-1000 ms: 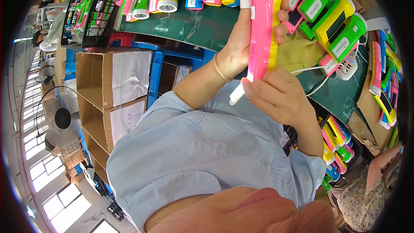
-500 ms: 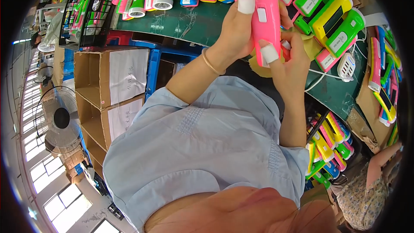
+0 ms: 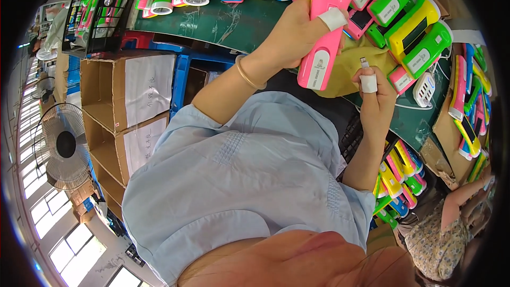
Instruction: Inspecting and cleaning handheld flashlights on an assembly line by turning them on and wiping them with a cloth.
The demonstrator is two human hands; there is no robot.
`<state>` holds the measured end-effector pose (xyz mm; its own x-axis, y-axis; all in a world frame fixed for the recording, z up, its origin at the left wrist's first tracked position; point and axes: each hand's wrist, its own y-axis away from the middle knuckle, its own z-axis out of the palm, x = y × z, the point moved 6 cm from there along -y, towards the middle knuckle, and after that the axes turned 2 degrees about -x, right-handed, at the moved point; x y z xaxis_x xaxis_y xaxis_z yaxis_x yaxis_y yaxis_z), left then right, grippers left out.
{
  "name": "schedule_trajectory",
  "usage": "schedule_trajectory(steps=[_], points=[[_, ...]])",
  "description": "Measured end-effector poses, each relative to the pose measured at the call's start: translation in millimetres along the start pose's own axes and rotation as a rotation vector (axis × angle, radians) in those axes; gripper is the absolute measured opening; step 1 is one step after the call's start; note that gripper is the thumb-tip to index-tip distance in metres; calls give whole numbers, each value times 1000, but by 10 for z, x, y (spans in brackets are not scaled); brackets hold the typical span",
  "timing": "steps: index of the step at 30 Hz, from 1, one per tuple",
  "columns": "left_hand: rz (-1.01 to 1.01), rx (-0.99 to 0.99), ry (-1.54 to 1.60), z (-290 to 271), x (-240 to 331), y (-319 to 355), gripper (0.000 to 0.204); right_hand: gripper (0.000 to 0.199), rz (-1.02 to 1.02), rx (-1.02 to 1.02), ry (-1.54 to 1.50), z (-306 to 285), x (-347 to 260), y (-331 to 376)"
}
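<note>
My left hand [image 3: 297, 34] is wrapped round a pink flashlight [image 3: 320, 62] with a white rim at its head. The flashlight tilts, head away from me, a pale label showing near its tail end. White tape covers my left thumb. Apart from the flashlight, my right hand [image 3: 378, 93] pinches a small USB plug [image 3: 364, 62], its metal tip pointing up between taped thumb and fingers. Behind both hands lies a yellow cloth [image 3: 348, 74]. To the right of my right hand sits a white multi-port USB charger [image 3: 424, 91] with white cables.
Pink, green, yellow and blue flashlights [image 3: 397, 4] crowd the green table [image 3: 212, 24] along its far side and right. At left stand a black wire basket [image 3: 98, 16] and cardboard compartments [image 3: 103, 87]. More flashlights fill a box at right, near another person [image 3: 441, 239].
My right hand has come away from the flashlight's tail, down and right, with the USB plug in its fingers. In my left hand the flashlight has turned and dropped slightly nearer.
</note>
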<state>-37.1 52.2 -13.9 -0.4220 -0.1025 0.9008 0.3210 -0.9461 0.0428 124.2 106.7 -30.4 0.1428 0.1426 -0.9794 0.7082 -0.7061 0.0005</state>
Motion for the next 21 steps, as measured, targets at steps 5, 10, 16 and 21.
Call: schedule_trajectory(steps=[5, 10, 16, 21], points=[[2, 27, -156, 11, -18, 24, 24, 18, -17, 10, 158, 7, -199, -45], [189, -180, -402, 83, 174, 76, 50, 21, -54, -77, -154, -111, -304, -111], [251, -56, -613, 157, 185, 63, 64, 18, -242, -83, 4, 47, -644, -260], [177, -16, -724, 107, 93, 55, 62, 19, -210, -23, 326, 45, -647, -277]])
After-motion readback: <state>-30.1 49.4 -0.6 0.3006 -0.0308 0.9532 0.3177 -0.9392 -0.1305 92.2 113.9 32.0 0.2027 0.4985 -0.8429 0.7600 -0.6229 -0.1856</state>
